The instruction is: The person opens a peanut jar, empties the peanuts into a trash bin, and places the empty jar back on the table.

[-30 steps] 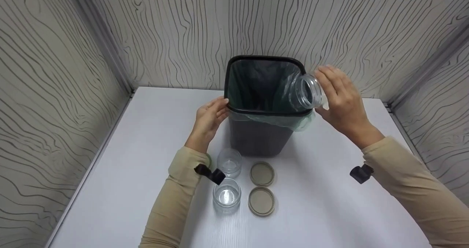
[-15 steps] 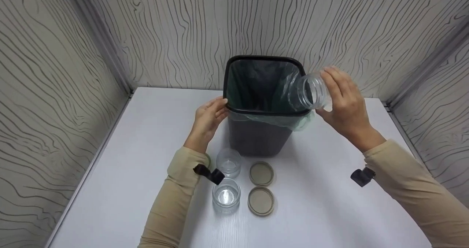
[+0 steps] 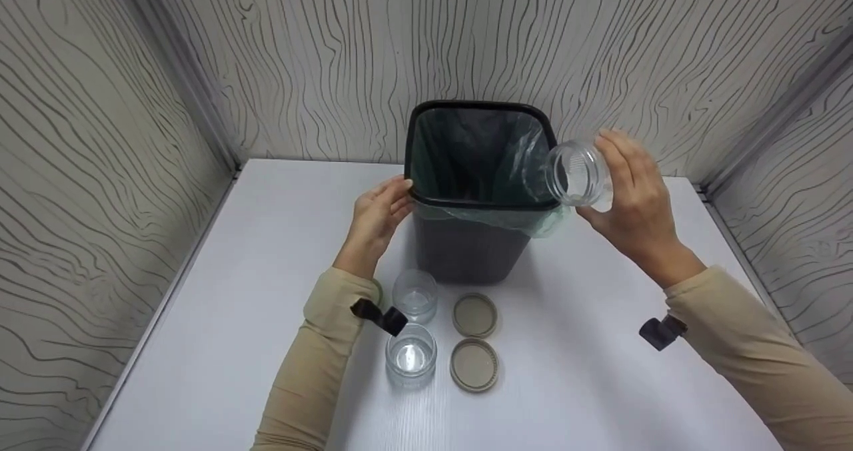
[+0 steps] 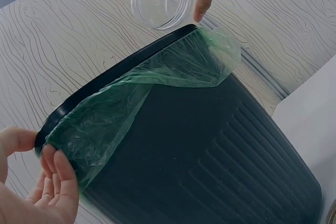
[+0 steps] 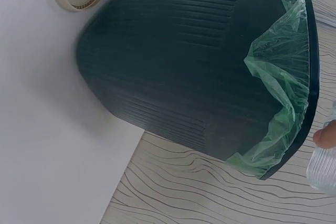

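A dark waste bin (image 3: 470, 251) stands upright at the back of the white table, with a thin green bag (image 4: 100, 124) folded over its rim. My left hand (image 3: 378, 221) pinches the rim at the front left corner, thumb on one side and fingers curled on the other. In my right hand (image 3: 636, 204) is a clear jar (image 3: 578, 172) without a lid, gripped round its body. The jar is tilted on its side, its mouth turned toward me, just off the bin's right rim in the head view. The left wrist view shows its ridged neck above the far corner.
Two clear open jars, one nearer (image 3: 411, 358) and one behind (image 3: 415, 298), stand in front of the bin. Beside them lie two beige lids (image 3: 475, 315). Something green and curved (image 3: 378, 292) shows behind the left cuff. Patterned wall panels (image 3: 320, 71) enclose the table.
My right hand has drawn the jar rightward and slightly down, off the bin's right rim, with the jar's mouth turned more toward me. The left hand keeps its place on the rim.
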The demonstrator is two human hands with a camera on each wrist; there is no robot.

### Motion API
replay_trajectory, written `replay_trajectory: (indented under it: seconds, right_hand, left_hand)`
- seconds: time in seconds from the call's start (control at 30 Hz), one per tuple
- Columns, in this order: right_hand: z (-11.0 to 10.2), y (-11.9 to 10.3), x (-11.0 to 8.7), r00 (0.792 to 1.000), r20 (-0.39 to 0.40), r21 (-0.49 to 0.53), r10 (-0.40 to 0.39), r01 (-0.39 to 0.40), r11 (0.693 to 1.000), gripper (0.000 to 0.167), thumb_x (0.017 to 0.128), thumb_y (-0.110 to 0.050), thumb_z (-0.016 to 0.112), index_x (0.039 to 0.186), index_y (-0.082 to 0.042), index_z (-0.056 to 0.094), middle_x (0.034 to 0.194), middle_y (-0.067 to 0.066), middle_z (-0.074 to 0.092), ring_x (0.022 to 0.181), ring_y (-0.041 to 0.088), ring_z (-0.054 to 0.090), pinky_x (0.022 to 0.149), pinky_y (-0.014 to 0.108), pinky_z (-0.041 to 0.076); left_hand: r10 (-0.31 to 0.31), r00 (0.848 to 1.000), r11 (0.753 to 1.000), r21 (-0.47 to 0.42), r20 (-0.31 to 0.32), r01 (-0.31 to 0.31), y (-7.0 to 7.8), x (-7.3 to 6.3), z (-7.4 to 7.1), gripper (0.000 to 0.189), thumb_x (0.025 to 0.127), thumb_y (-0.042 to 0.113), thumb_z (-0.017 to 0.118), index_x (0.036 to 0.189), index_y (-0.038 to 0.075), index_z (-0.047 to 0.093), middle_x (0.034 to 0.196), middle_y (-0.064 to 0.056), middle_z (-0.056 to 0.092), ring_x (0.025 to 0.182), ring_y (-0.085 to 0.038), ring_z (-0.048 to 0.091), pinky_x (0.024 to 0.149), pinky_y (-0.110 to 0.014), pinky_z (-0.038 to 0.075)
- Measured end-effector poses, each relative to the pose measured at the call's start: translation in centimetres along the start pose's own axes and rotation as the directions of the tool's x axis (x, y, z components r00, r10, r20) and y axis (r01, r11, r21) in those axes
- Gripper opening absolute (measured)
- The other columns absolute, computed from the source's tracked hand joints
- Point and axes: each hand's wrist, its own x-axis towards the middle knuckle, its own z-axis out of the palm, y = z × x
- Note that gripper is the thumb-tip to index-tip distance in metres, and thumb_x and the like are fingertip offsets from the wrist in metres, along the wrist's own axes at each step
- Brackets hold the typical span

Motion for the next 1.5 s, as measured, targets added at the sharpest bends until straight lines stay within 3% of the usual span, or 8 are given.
replay_trajectory:
  seconds: [0.27, 0.57, 0.8, 1.23, 1.5]
  right_hand:
    - [-0.3, -0.1, -0.6, 0.998, 0.004, 0.018, 0.059, -0.059, 0.998, 0.088, 0.049, 0.006, 0.087, 0.129, 0.004, 0.052, 0.131, 0.023, 0.056, 0.127, 0.037, 0.05, 0.118, 0.035, 0.035]
    - [-0.7, -0.1, -1.2, 0.994, 0.019, 0.014, 0.107, -0.107, 0.994, 0.09, 0.05, 0.006, 0.088, 0.132, 0.003, 0.05, 0.131, 0.024, 0.055, 0.127, 0.038, 0.049, 0.119, 0.03, 0.033]
    - [-1.2, -0.2, -1.6, 0.984, -0.03, 0.065, 0.178, -0.176, 0.982, 0.088, 0.053, -0.002, 0.089, 0.132, 0.002, 0.051, 0.131, 0.025, 0.055, 0.125, 0.038, 0.05, 0.117, 0.028, 0.036]
    - [-1.7, 0.0, -3.0, 0.968, -0.063, 0.106, 0.241, -0.234, 0.966, 0.091, 0.049, -0.005, 0.09, 0.131, 0.003, 0.051, 0.129, 0.025, 0.056, 0.128, 0.02, 0.049, 0.115, 0.017, 0.033]
    - [-2.2, -0.2, -4.1, 0.966, -0.043, 0.104, 0.254, -0.249, 0.963, 0.089, 0.05, -0.007, 0.088, 0.131, 0.002, 0.051, 0.128, 0.026, 0.055, 0.127, 0.021, 0.05, 0.113, 0.014, 0.032]
  left_hand:
    - [-0.008, 1.0, 1.0, 0.008, 0.001, 0.008, -0.1, 0.0, 0.0, 0.043, 0.092, 0.005, 0.058, 0.132, -0.008, 0.05, 0.095, -0.004, 0.065, 0.077, -0.006, 0.063, 0.07, -0.017, 0.054]
    - [-0.001, 1.0, 1.0, -0.006, 0.004, 0.001, -0.1, -0.1, 0.0, 0.044, 0.092, 0.005, 0.058, 0.133, -0.007, 0.049, 0.091, -0.002, 0.064, 0.076, -0.006, 0.063, 0.07, -0.015, 0.053]
    - [0.007, 1.0, 1.0, -0.019, 0.005, -0.007, -0.1, -0.2, 0.0, 0.044, 0.092, 0.005, 0.058, 0.133, -0.009, 0.048, 0.083, 0.001, 0.065, 0.073, -0.005, 0.063, 0.067, -0.015, 0.053]
    - [0.002, 1.0, 1.0, -0.027, 0.003, -0.002, -0.2, -0.2, 0.0, 0.046, 0.092, 0.005, 0.057, 0.134, -0.009, 0.047, 0.082, 0.001, 0.065, 0.071, -0.004, 0.063, 0.066, -0.015, 0.053]
    - [0.001, 1.0, 1.0, -0.019, -0.001, -0.001, -0.2, -0.2, -0.1, 0.045, 0.092, 0.005, 0.058, 0.134, -0.008, 0.048, 0.086, 0.0, 0.065, 0.074, -0.005, 0.063, 0.068, -0.014, 0.054]
